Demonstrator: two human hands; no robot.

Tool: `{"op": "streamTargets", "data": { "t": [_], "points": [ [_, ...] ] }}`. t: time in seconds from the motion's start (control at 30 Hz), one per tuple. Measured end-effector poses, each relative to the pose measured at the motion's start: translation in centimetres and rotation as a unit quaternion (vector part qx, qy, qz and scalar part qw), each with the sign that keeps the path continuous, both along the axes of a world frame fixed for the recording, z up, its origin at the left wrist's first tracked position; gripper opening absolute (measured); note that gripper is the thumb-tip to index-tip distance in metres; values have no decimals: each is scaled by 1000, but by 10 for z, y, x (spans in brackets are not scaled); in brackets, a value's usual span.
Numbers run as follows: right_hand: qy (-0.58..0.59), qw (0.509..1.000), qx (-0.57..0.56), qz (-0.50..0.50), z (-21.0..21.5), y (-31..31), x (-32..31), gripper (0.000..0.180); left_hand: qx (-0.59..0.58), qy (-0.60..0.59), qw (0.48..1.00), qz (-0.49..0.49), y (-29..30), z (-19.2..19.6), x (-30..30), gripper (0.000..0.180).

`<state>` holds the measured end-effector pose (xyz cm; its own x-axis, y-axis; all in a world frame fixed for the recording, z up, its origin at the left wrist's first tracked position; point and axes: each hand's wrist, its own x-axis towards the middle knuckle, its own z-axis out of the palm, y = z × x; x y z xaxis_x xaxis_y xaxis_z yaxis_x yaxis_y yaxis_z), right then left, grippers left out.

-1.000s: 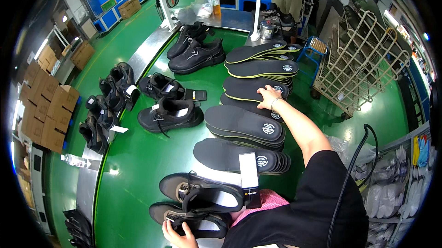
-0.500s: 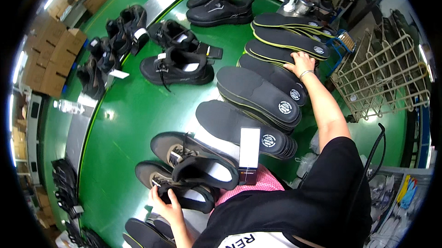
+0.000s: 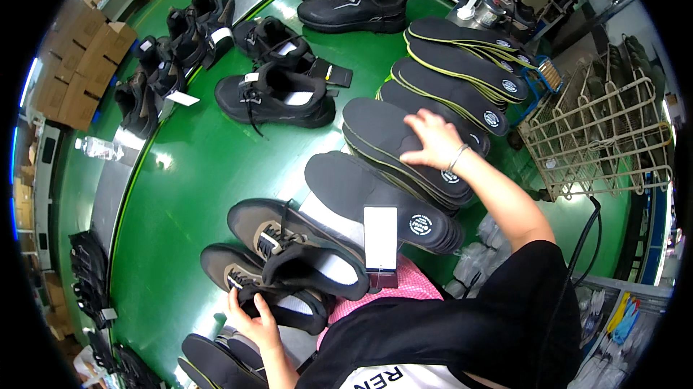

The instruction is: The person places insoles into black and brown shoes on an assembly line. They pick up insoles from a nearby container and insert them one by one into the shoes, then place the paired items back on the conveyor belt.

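Fingers of the right hand (image 3: 432,142) spread flat on a black insole (image 3: 393,145), pressing the top of a fanned stack at the green table's (image 3: 188,187) right side, likely to slide one free. Left hand (image 3: 254,317) curls around the heel of a brown shoe (image 3: 271,289) at the near edge, steadying it with its opening up. Its mate (image 3: 299,245) lies just beside it, and black shoes (image 3: 278,97) wait further along the table.

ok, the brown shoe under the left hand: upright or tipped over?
Upright. The brown shoe sits sole-down on the green table, opening and laces facing up; the left hand grips its tongue.
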<state>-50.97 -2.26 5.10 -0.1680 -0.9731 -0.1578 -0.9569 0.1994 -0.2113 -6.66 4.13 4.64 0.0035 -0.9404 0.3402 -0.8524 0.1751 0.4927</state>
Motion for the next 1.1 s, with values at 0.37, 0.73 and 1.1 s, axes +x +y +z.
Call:
{"op": "streamTargets", "data": {
  "t": [0.37, 0.73, 1.1],
  "points": [
    [114, 985, -114, -63, -20, -20, -70, 26, 8, -11, 1000, -2, 0, 2, 1, 41],
    [137, 971, -166, -106, -36, -20, -92, 24, 18, -7, 1000, 7, 0, -1, 5, 42],
    [-5, 997, 44, -61, -33, 4, -79, 54, 87, 120, 989, -17, 3, 4, 25, 46]
  ]
}}
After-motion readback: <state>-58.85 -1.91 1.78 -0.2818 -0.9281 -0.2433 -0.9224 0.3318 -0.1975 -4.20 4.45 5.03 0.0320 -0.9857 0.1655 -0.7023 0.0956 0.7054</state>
